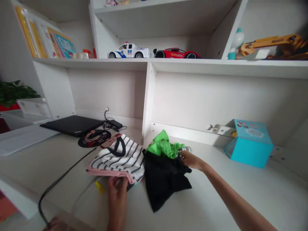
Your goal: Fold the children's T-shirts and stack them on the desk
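Observation:
A folded white shirt with dark stripes and a navy collar [120, 154] lies on top of a folded pink garment [109, 172]. My left hand [117, 187] is at the near edge of this stack, its fingers closed on the pink cloth and partly hidden beneath it. To the right, my right hand [190, 159] is closed on the upper right corner of a black garment [166, 178], which hangs in loose folds onto the desk. Bright green cloth [162, 144] is bunched behind the black one. Whitish loops show beside my right fingers.
A black laptop [73, 125], a round dark mat [93, 138] and a power adapter [114, 123] lie at the back left. A black cable [64, 173] crosses the left side. A turquoise box [252, 144] stands at right. Toy cars [176, 53] line the shelf above.

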Available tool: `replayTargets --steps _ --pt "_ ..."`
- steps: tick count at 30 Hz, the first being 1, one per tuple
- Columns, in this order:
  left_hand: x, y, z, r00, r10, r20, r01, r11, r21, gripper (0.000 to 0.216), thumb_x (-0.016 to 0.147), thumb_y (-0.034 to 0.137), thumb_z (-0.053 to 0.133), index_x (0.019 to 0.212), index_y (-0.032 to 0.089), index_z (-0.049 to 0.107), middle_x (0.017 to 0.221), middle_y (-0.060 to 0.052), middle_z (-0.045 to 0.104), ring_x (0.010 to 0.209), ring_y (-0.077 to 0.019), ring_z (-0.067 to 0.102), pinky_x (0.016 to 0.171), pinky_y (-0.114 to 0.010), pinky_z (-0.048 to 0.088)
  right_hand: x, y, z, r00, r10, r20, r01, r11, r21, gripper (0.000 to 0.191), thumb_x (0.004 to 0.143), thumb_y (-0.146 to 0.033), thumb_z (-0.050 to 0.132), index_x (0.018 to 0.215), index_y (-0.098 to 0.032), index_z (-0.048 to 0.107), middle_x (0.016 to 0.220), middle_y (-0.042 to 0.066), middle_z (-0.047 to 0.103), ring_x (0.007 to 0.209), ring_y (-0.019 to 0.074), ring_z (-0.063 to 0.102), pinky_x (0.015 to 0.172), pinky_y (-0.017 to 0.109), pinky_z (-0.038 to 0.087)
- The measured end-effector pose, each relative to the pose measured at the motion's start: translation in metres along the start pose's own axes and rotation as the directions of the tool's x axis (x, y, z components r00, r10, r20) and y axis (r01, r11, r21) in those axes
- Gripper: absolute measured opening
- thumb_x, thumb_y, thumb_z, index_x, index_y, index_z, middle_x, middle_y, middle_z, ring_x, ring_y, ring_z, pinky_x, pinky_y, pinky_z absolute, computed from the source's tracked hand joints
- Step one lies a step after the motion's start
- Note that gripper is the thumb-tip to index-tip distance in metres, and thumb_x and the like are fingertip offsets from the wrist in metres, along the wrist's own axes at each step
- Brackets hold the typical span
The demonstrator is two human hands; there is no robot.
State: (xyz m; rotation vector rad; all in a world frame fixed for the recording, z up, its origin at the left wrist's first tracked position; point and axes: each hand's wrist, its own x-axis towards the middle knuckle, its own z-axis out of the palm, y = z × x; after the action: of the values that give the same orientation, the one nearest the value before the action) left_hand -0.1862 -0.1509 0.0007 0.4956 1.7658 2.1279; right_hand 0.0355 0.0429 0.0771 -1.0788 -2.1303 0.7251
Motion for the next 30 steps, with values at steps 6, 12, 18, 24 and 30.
replayTargets --steps 6,12,18,24,30 --pt "0.017 0.007 0.004 0.995 0.099 -0.029 -0.098 0.994 0.051 0.048 0.06 0.047 0.064 0.095 0.019 0.048 0.081 -0.002 0.056 0.07 -0.0166 0.056 0.06 -0.027 0.045 -0.014 -0.031 0.011 0.965 -0.101 0.24 0.153 0.966 -0.207 0.048 0.074 -0.046 0.057 0.116 -0.024 0.048 0.107 0.008 0.058 0.091 0.0206 0.057 0.072 0.032 0.047" --pt "0.056 0.019 0.024 0.96 0.275 0.046 -0.278 0.933 0.226 0.035 0.067 0.05 0.057 0.078 0.016 0.058 0.062 0.001 0.057 0.058 -0.0155 0.053 0.054 -0.024 0.04 0.012 -0.07 0.029 0.887 -0.069 0.457 0.301 0.836 -0.459 0.024 0.06 -0.035 0.073 0.069 -0.016 0.063 0.07 0.006 0.063 0.075 0.0242 0.06 0.067 0.031 0.044" --pt "0.081 0.125 0.074 0.711 0.701 -0.056 -0.702 0.712 0.012 0.021 0.078 0.036 0.051 0.086 0.017 0.054 0.076 0.001 0.057 0.076 -0.0127 0.055 0.071 -0.022 0.042 0.08 -0.151 -0.056 0.885 -0.376 -0.275 0.31 0.916 -0.256 0.046 0.088 -0.051 0.027 0.104 -0.015 0.052 0.093 0.004 0.062 0.083 0.0174 0.057 0.07 0.025 0.041" --pt "0.096 0.198 0.105 0.469 0.882 0.036 -0.868 0.468 -0.165 0.016 0.083 0.032 0.047 0.09 0.018 0.051 0.088 0.0 0.059 0.089 -0.0126 0.056 0.084 -0.024 0.043 0.077 -0.163 -0.055 0.965 -0.238 0.112 0.261 0.919 -0.296 0.037 0.079 -0.048 0.053 0.091 -0.014 0.059 0.077 0.004 0.067 0.065 0.0145 0.061 0.061 0.024 0.046" --pt "0.124 0.146 0.116 0.667 0.637 0.387 -0.744 0.535 0.4 0.029 0.079 0.021 0.051 0.107 0.015 0.055 0.102 -0.009 0.061 0.097 -0.0202 0.057 0.088 -0.031 0.042 0.074 -0.109 -0.041 0.96 0.1 0.262 0.082 0.794 -0.602 0.025 0.074 -0.029 0.062 0.091 -0.011 0.064 0.071 0.011 0.068 0.074 0.0209 0.064 0.069 0.032 0.047"
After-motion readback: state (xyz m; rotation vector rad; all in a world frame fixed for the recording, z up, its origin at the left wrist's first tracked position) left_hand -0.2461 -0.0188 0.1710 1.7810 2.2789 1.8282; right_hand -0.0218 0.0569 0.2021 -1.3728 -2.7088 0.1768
